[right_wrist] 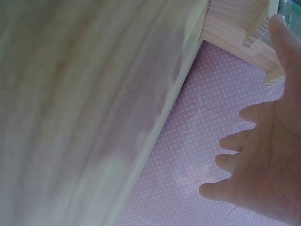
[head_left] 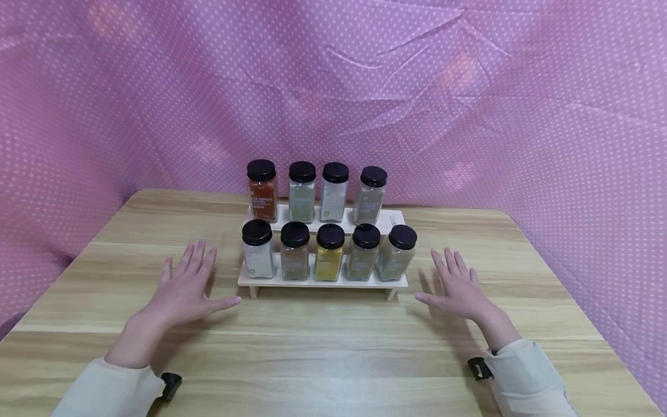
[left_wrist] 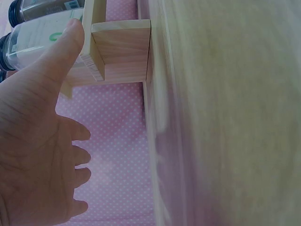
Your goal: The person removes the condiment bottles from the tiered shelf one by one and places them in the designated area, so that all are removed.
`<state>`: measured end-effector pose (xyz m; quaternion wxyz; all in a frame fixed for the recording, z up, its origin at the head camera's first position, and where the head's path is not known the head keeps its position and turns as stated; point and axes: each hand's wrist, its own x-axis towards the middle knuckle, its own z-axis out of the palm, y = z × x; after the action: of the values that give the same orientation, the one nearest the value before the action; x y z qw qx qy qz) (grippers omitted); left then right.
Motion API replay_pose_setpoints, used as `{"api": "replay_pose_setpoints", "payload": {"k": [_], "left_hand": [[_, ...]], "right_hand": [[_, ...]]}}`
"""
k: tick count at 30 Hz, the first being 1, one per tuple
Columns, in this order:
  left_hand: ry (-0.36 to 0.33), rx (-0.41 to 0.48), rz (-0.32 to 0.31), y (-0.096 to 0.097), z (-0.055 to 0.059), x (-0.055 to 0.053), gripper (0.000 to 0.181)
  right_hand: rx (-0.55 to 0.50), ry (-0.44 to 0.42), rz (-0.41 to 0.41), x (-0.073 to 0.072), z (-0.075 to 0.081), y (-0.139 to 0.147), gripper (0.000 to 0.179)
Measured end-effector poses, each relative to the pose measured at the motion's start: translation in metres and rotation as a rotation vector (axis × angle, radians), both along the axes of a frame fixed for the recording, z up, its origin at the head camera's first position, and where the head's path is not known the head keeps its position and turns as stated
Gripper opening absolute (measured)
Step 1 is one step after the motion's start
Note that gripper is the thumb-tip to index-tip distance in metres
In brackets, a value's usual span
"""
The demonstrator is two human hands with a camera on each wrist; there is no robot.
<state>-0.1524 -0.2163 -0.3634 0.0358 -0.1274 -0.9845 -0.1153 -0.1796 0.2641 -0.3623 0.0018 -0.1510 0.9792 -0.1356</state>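
A two-tier pale wooden rack (head_left: pixel 292 284) stands on the table, carrying several spice jars with black lids on each tier. Red powder fills the jar (head_left: pixel 263 200) at the upper left; a yellow one (head_left: pixel 329 262) stands mid-row below. My left hand (head_left: pixel 182 295) hovers left of the rack, fingers spread, its thumb pointing toward the white-filled jar (head_left: pixel 258 258) at the lower left end. To the right, my right hand (head_left: pixel 461 294) is spread the same way, nearest the greenish-brown jar (head_left: pixel 396 260) at the lower right end. Neither hand holds anything.
The wood-grain table (head_left: pixel 333 353) extends around the rack and under both hands. Behind it and along the sides hangs a pink polka-dot cloth (head_left: pixel 333 87). Black straps (head_left: pixel 169 386) show at the cuffs of the light sleeves (head_left: pixel 109 388).
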Motion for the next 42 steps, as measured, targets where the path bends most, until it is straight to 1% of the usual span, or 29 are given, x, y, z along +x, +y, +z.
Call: {"api": "replay_pose_setpoints", "payload": {"k": [10,15,20,25,27,31,34,39,42], "left_hand": [[-0.001,0.01,0.002,0.002,0.001,-0.001,0.111],[-0.01,0.011,0.005,0.002,0.003,-0.001,0.11],[-0.014,-0.001,-0.002,0.003,0.008,-0.004,0.11],[-0.035,0.006,-0.008,0.005,0.017,-0.011,0.11],[-0.05,0.027,-0.011,0.006,0.02,-0.014,0.111],[-0.082,0.105,-0.023,0.009,0.024,-0.02,0.113],[-0.099,0.187,-0.035,0.011,0.024,-0.024,0.113],[-0.131,0.376,-0.037,0.016,0.017,-0.028,0.112],[-0.165,0.485,-0.02,0.018,0.01,-0.029,0.112]], "right_hand": [[-0.013,-0.003,-0.009,-0.001,0.004,0.0,0.098],[-0.012,0.02,-0.007,-0.002,0.009,-0.001,0.098],[-0.014,0.034,-0.006,-0.004,0.017,-0.004,0.099],[-0.017,0.043,-0.002,-0.007,0.03,-0.007,0.099],[-0.027,0.048,0.001,-0.008,0.035,-0.01,0.099],[-0.066,0.096,0.028,-0.01,0.044,-0.016,0.098],[-0.141,0.111,0.06,-0.01,0.047,-0.022,0.097],[-0.345,0.086,0.109,-0.01,0.046,-0.032,0.094],[-0.44,0.072,0.098,-0.01,0.045,-0.039,0.093]]}}
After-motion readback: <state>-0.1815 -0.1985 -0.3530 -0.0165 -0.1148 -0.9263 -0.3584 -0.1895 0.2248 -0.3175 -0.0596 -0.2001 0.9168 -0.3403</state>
